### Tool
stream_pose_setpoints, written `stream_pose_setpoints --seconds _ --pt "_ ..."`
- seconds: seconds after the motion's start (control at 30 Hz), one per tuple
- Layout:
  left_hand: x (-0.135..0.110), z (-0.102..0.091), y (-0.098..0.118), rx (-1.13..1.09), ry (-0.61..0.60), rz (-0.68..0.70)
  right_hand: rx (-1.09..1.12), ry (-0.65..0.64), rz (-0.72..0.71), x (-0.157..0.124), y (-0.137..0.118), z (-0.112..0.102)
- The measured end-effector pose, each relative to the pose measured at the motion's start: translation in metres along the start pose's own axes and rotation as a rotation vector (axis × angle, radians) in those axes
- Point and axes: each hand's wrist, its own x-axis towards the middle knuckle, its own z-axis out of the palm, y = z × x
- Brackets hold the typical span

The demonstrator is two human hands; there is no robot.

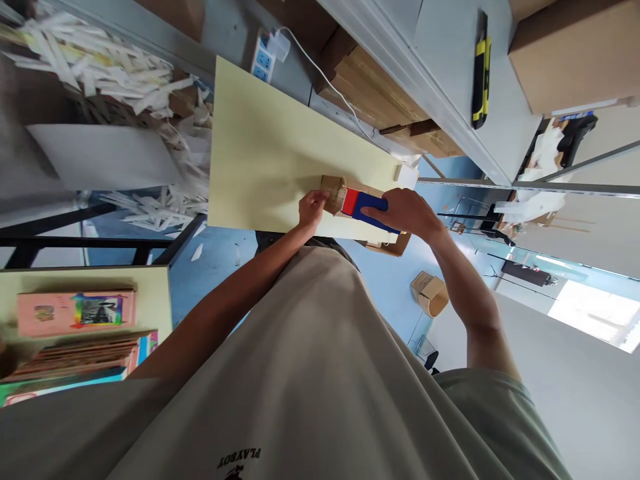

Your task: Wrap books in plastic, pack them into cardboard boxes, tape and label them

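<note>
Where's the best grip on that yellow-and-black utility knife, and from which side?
Probably grip the utility knife around its mid-handle, coming from the near, wide end; it lies flat on the grey surface, narrow tip pointing away.

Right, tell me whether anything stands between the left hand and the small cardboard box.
Nothing visible does: the left hand is at one end of the cardboard box, apparently touching it. The red-and-blue tool in the right hand lies farther along, not between them.
</note>
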Motion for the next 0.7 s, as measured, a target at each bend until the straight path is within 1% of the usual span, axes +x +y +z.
stream_pose_setpoints --seconds 0.13,0.33,0.4,0.5,0.57,0.6,0.7 --pt "0.003 0.008 -0.004 0.026 0.028 0.023 -0.019 0.003 0.019 0.005 -0.005 0.005" --pt "0.007 0.016 -0.010 0.147 0.084 0.057 -0.039 0.004 0.061 0.006 -0.010 0.004" --pt "0.008 0.015 -0.014 0.176 0.097 0.060 -0.025 0.005 0.063 0.008 -0.009 0.005" --pt "0.005 0.007 -0.019 0.219 0.119 0.007 -0.013 -0.006 0.051 0.011 -0.006 0.007" --pt "0.001 -0.003 -0.016 0.247 0.069 0.019 -0.005 -0.004 0.035 0.012 -0.004 0.008" --pt "-0.002 -0.008 -0.012 0.254 0.010 0.063 -0.001 0.004 0.028 0.012 -0.003 0.009" --pt "-0.012 -0.017 0.011 0.281 -0.233 0.256 -0.002 0.035 0.016 0.011 -0.002 0.013"
